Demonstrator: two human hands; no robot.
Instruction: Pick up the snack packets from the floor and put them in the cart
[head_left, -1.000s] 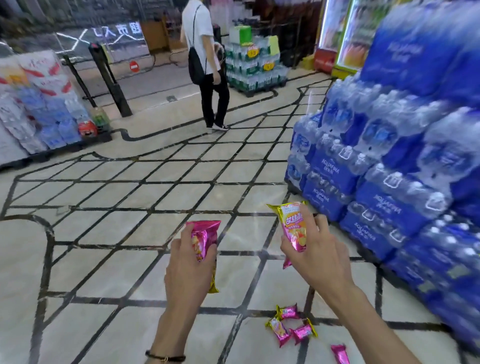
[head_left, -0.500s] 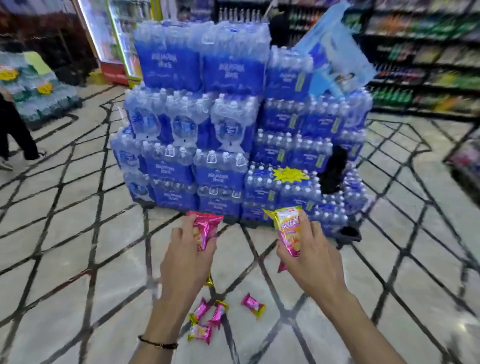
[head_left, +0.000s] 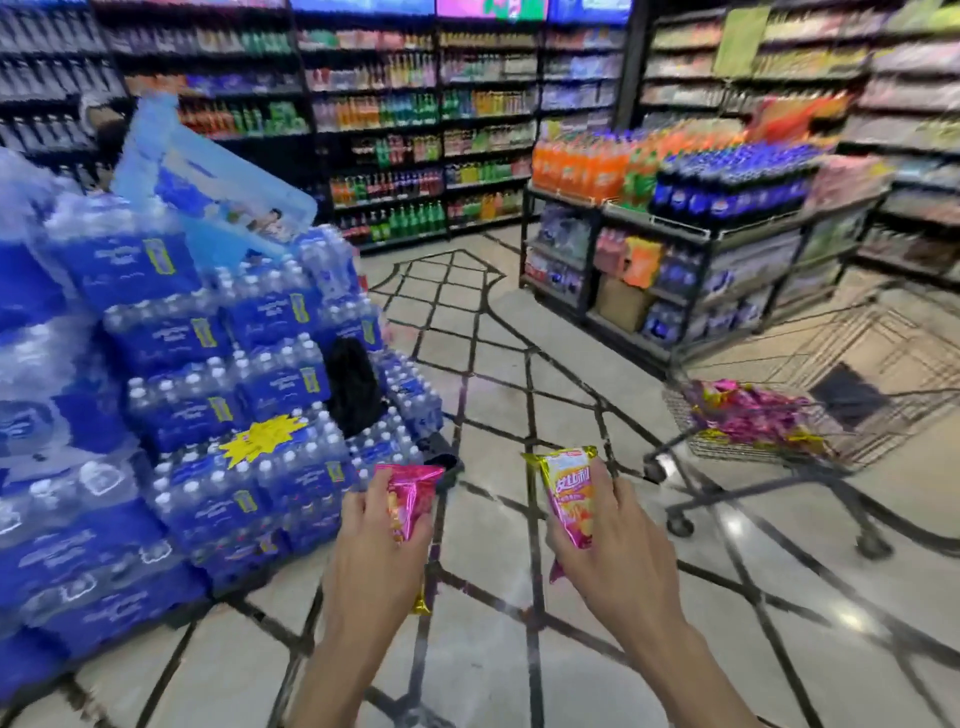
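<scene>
Pink packet (head_left: 410, 493) stands upright in the left hand (head_left: 371, 551), with the fingers curled round its lower half and the thumb across its front. Its gold bottom seam sticks out below the palm. The right hand (head_left: 613, 551) grips a second packet (head_left: 569, 499), yellow at the top and pink lower down, also upright, its top edge clear of the fingers. Both hands are held apart over the floor (head_left: 493, 597), which is pale tile crossed by dark lines.

The cart (head_left: 883, 364) stands to the right and farther off than the hands, a wire basket on wheels. A pile (head_left: 748, 415) of pink and yellow packets lies in its near left end. Both held packets are well apart from the cart.

On the left rises a stack of water packs (head_left: 208, 389) in blue wrap, with a yellow star tag (head_left: 262, 441) on its front and a black bag (head_left: 353, 389) resting against it. Behind the cart is a rack (head_left: 675, 208) of orange and dark blue bottles, and far shelves (head_left: 389, 130) of drinks line the back. The whole view is blurred.
</scene>
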